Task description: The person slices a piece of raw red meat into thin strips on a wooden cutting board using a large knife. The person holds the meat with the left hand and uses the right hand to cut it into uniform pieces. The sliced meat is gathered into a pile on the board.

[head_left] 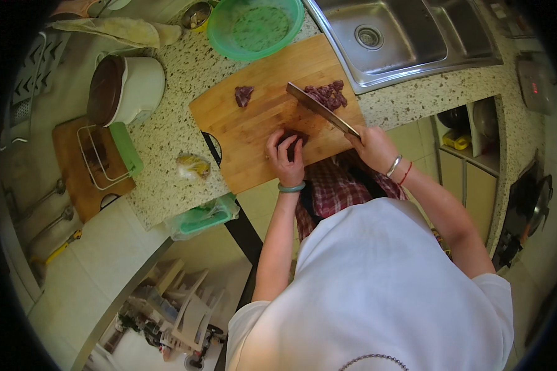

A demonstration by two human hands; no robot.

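A wooden cutting board (254,139) lies on the speckled counter in front of me. My right hand (375,148) is wrapped round the handle of a cleaver (319,107), its blade pointing up and left across the board. My left hand (284,154), fingers curled, holds a dark piece of meat (298,135) against the board, partly hidden by the fingers. The blade is apart from this piece. Beyond the blade lies a pile of cut dark-red meat (334,94), and a smaller clump of meat (244,96) sits alone at the far left.
A green basin (215,31) stands behind the board. The steel sink (408,62) adjoins it at the far right. Left on the counter are a white pot with a brown lid (143,83) and a small plastic-wrapped yellow item (193,166). A bag-lined green bin (204,216) hangs at the counter's front edge.
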